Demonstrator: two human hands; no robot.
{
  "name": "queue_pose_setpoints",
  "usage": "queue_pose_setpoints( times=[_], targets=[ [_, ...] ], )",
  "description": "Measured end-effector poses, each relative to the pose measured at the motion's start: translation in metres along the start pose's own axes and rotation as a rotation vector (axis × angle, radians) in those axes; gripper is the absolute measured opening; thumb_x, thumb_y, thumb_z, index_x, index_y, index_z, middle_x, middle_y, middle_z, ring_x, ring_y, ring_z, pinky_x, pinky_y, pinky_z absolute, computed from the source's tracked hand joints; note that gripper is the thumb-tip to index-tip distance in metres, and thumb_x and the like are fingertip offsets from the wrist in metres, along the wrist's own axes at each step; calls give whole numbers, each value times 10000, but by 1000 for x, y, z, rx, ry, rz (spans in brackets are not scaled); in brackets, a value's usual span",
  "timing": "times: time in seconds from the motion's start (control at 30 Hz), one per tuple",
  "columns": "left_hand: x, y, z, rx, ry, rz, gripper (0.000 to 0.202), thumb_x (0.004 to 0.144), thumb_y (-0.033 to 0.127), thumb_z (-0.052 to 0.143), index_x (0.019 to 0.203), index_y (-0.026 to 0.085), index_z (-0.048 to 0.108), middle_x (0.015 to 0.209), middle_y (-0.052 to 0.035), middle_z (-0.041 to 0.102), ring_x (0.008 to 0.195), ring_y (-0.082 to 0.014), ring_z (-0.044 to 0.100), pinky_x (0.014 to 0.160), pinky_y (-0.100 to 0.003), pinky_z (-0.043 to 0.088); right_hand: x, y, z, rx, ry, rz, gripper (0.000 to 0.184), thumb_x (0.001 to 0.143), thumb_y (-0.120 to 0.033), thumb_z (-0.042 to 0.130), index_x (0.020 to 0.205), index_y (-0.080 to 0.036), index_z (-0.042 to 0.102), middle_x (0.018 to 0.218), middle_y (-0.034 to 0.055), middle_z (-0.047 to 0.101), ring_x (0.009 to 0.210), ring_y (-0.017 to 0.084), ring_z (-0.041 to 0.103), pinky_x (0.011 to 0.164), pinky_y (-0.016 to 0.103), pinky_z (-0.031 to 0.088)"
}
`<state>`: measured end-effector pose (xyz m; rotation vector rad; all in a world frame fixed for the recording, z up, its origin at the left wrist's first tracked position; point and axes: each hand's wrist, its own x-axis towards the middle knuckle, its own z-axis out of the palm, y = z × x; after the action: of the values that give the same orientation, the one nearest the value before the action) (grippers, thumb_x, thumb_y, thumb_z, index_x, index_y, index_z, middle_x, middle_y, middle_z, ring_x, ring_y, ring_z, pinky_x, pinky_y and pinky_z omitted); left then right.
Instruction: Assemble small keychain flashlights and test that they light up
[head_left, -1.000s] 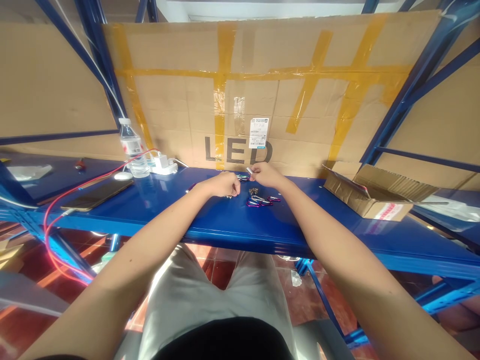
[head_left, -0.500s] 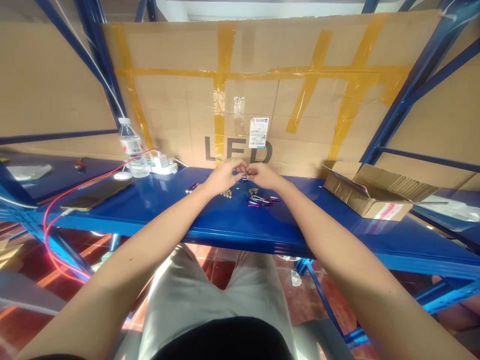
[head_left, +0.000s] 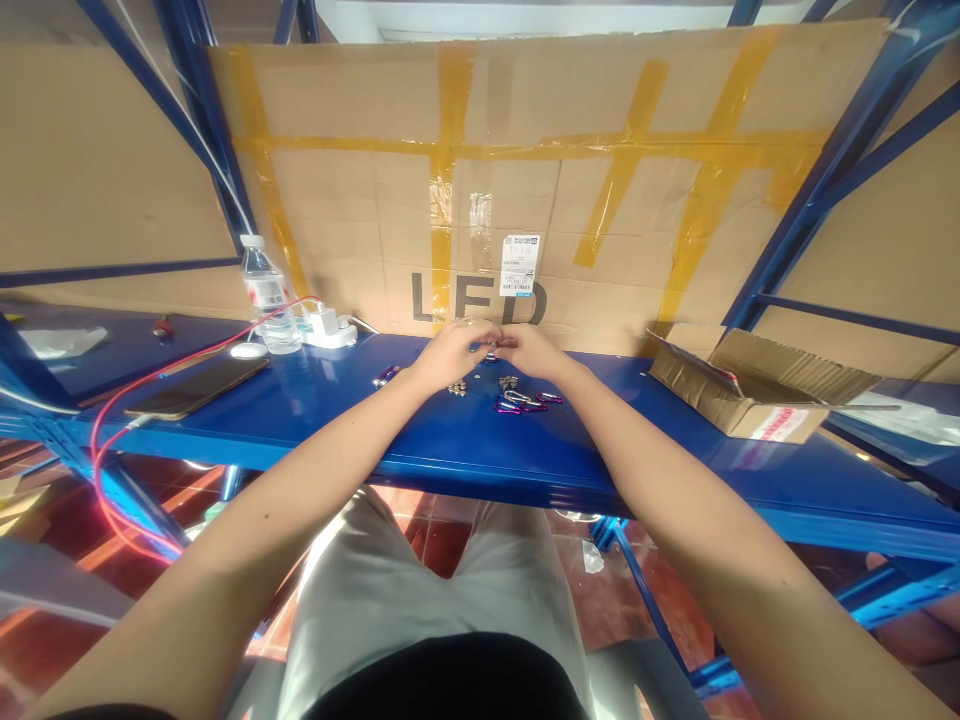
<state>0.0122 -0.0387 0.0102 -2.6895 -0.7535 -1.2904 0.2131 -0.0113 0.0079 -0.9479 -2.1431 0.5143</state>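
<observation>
Left hand and right hand meet fingertip to fingertip above the bench, fingers bent and narrow; whether a small part is pinched between them cannot be told, the fingers covering it. Such a close grip would suit fine work, with both forearms brought in from either side to steady it.

Nearest the person, short of the right hand, lie the clips, purple and silver, loosely overlapping, presumably kept together for easy picking. Just beyond them sits a heap of metal bits; a second heap is partly hidden by the left wrist. Separate heaps suggest sorting within short reach. Left of that wrist lies a purple piece, set apart.

Well left of the hands, the phone lies flat, on its cable, evidently charging. Well to the right stands an open box, outside the working area. Farther left, the bottle stands upright beside the power strip. Behind everything, a taped carton stands upright like a back wall.
</observation>
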Motion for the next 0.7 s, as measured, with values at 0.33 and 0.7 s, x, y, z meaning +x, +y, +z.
queue_pose_setpoints(
  times=[0.33,0.7],
  targets=[
    [-1,0,-5,-22,54,-25,229,840,62,557,984,181,689,947,-42,719,907,-180,669,851,-323,543,0,0,-3,11,59,-84,210,808,-129,620,957,-173,762,982,71,787,936,247,723,905,402,548],
    [-1,-5,2,-76,-52,-192,221,826,79,567,1001,164,672,874,-34,697,803,-162,645,740,-289,509,-3,-8,-3,-85,22,-83,146,823,-147,583,872,-170,718,900,55,755,915,227,689,860,366,524]
  ],
)
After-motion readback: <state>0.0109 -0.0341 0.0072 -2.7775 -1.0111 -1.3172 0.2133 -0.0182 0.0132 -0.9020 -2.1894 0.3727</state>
